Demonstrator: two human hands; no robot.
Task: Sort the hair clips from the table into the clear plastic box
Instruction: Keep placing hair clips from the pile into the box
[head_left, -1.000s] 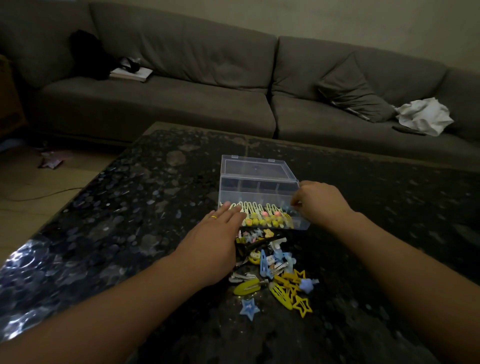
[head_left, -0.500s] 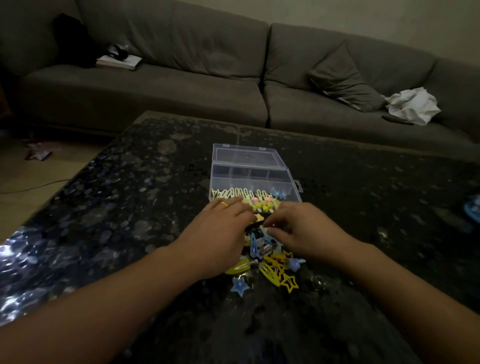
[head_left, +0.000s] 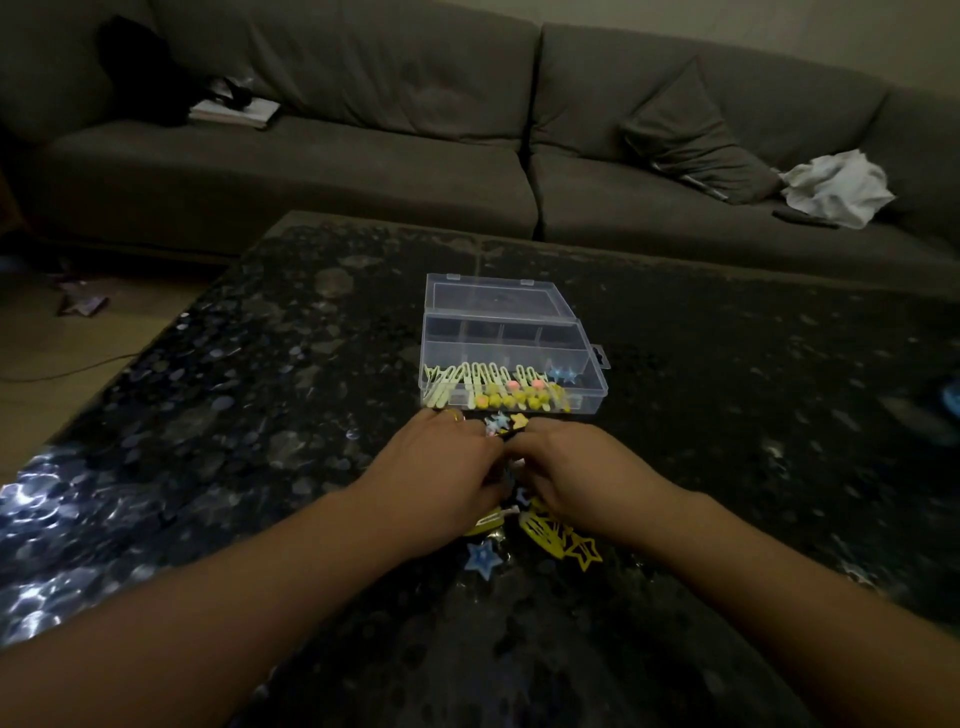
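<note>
Head view: clear plastic box at frame centre sits open, yellow hair clips lining its near compartment. Below it, left hand and right hand cover the loose pile on the surface; I cannot tell their grip.

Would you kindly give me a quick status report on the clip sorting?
Left hand and right hand both down in the loose clip pile, grips hidden. Clear plastic box open, near row partly filled. Nothing blocking.

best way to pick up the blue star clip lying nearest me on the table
The blue star clip lies flat and apart from the pile, just below the left hand. Come from above and pinch two opposite points at its edges; lying flat, it probably offers little else to grip.
</note>
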